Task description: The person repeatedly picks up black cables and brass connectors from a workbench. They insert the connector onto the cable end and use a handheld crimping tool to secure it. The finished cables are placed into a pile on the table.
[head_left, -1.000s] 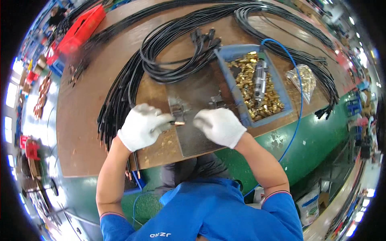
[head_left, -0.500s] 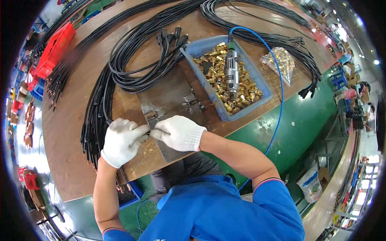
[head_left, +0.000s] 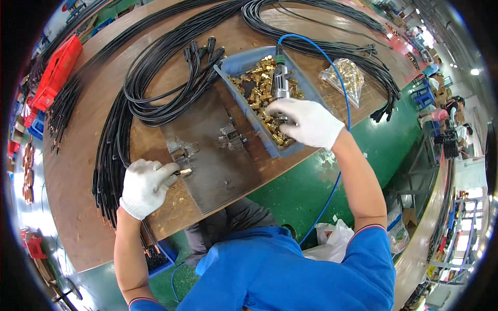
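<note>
My left hand (head_left: pixel 147 185), in a white glove, is closed around a black cable (head_left: pixel 178 172) whose bare copper-coloured end points right, over the edge of a dark metal plate (head_left: pixel 223 176). My right hand (head_left: pixel 306 120), gloved too, is over a blue bin (head_left: pixel 244 116) of brass fittings (head_left: pixel 259 96). Its fingers curl round the lower part of a silver air tool (head_left: pixel 280 82), which lies on the fittings; the tool's tip is mostly hidden by the glove. On the plate stand two small metal fixtures, a left one (head_left: pixel 181 149) and a right one (head_left: pixel 231 138).
Bundled black cables (head_left: pixel 150 103) cover the table's left and far side. A clear bag of brass parts (head_left: pixel 345 80) lies right of the bin. A blue air hose (head_left: pixel 346 103) loops from the tool past my right forearm. A red crate (head_left: pixel 57 72) stands far left.
My right hand has left the cable end beside my left hand and moved right and away to the air tool in the bin. My left hand still holds the cable. The view has shifted slightly.
</note>
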A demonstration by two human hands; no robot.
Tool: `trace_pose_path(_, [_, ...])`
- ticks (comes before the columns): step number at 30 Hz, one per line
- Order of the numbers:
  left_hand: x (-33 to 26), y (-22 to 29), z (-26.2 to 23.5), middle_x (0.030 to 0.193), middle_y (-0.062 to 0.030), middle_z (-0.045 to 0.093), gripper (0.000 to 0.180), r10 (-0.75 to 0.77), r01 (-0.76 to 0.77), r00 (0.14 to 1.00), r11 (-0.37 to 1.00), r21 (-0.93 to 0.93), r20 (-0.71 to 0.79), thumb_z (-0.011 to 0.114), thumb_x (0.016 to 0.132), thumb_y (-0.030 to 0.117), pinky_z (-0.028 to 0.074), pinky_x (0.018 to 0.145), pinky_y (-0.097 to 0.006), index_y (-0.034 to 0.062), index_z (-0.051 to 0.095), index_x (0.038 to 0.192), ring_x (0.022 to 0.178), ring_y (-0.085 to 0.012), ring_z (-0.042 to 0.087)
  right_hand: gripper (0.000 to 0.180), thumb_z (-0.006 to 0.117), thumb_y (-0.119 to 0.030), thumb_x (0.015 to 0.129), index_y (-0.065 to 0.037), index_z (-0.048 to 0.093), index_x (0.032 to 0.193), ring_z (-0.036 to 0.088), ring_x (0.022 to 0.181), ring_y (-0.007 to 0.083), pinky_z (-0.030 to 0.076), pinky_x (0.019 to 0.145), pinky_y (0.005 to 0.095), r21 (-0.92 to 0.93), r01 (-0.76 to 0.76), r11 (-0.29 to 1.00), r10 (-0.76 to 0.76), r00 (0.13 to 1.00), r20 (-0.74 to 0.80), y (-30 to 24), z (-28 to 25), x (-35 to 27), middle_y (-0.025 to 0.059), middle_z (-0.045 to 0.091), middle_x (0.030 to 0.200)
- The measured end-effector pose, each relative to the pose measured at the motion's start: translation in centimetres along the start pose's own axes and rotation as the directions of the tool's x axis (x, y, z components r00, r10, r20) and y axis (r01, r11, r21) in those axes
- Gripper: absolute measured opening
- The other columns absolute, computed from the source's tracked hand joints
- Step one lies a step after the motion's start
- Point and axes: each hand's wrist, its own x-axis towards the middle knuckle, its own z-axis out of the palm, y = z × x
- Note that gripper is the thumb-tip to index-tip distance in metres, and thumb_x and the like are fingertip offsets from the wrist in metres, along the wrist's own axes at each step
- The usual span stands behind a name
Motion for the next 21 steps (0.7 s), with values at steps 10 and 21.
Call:
trace_pose_path(10, [0.0, -0.2, 0.1, 0.076, -0.0113, 0.067, 0.02, -0.02, 0.021, 1.0, 0.999, -0.039, 0.019, 0.079, 0.086, 0.019, 0.051, 0.066, -0.047, 0.0126, 0.078, 0.104, 0.069, -0.0362, 0.065, 0.037, 0.066, -0.015, 0.088, -0.016, 0.073, 0.125, 0.075, 0.095, 0.0375, 0.06, 0.083, 0.0495, -0.274, 0.095, 0.957, 0.008, 0.936, 0.353, 1.3, 0.8, 2.1, 0.0146, 0.077, 0.106])
trace_pose_path(21, [0.0, -0.1, -0.1, 0.076, -0.0125, 0.064, 0.034, -0.076, 0.076, 0.997, 0.992, -0.099, 0.002, 0.075, 0.089, 0.017, 0.053, 0.067, -0.048, 0.0187, 0.075, 0.123, 0.072, -0.0365, 0.066, 0.023, 0.059, -0.021, 0.111, -0.001, 0.067, 0.12, 0.076, 0.086, 0.0213, 0.062, 0.077, 0.0351, 0.803, -0.128, 0.582, 0.41, 0.899, -0.154, -2.5, 0.6, 0.8, 0.0098, 0.072, 0.102])
